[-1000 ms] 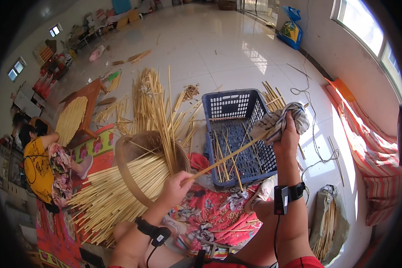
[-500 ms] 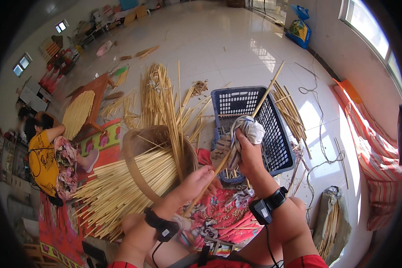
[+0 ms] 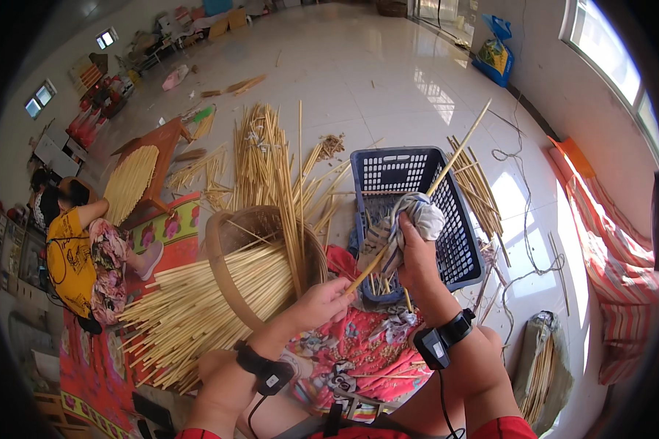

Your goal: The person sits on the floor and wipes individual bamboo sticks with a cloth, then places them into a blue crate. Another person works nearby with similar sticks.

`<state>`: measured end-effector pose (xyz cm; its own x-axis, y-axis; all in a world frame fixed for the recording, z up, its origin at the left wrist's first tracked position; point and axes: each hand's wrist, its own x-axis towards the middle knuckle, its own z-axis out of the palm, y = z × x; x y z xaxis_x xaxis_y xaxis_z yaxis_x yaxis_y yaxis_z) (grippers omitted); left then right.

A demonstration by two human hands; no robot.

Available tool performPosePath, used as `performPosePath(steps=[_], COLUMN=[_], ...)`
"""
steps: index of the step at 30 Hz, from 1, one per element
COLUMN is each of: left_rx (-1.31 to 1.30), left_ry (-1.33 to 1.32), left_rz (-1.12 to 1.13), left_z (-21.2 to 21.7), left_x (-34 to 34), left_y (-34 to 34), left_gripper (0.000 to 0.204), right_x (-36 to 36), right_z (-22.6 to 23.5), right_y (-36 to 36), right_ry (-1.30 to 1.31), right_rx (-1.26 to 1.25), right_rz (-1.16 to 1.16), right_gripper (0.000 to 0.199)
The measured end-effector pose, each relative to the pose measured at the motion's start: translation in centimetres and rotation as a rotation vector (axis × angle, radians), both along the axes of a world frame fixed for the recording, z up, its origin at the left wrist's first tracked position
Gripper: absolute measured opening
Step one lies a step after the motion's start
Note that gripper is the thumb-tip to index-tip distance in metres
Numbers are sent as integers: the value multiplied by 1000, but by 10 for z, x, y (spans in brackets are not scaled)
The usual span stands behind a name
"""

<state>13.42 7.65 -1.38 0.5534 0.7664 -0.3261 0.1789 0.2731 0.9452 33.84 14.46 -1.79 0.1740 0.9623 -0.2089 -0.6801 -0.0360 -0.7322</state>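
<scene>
A long pale plant stalk (image 3: 459, 152) slants up to the right across the space before me. My right hand (image 3: 417, 254) is closed round a crumpled grey-and-white cloth (image 3: 422, 214) that wraps the stalk's middle. Lower down, my left hand (image 3: 321, 301) pinches the stalk near its lower end. Behind my right hand stands a dark blue plastic crate (image 3: 461, 241) with stalk pieces inside. Left of my left hand, a woven basket (image 3: 223, 282) with a tall handle lies tilted, packed with peeled stalks (image 3: 198, 311). A red patterned cloth (image 3: 373, 351) covers my lap, strewn with bits.
A tied bundle of stalks (image 3: 260, 164) stands beyond the basket. More stalks (image 3: 479, 186) lie right of the crate. A person in a yellow shirt (image 3: 73, 256) sits at left by a low wooden table (image 3: 157, 168) with a round woven mat (image 3: 132, 183). A cord (image 3: 523, 212) trails along the floor.
The stalk has shifted up and to the right, and its lower end no longer reaches below my left hand. My right hand and the wiping cloth have moved slightly right.
</scene>
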Motion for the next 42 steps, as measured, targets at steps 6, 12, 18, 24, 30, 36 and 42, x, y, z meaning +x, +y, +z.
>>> performPosePath(steps=[6,12,18,24,30,36,42], left_rx=[482,300,-42,4,68,128,3], left_ry=[310,107,-420,-408,-657,-612,-469], left_rz=[78,336,240,599,949,985,537], left_z=[-7,19,23,12,5,14,-15], left_x=[10,-39,-19,-26,-48,-84,-16], left_y=[-2,31,28,32,54,58,23], left_gripper=[18,35,35,23,20,23,24], right_x=[-41,-46,-57,-62,-54,-42,-47], right_z=[-1,2,3,-4,-29,-25,-11], right_y=[-38,-63,-87,-89,-96,-87,-57], right_ry=[-308,-334,-229,-406,-731,-871,-485], right_rx=[-26,32,112,107,214,104,131], right_rz=[235,624,808,879,1044,798,406], right_gripper=[32,38,42,40,35,35,35])
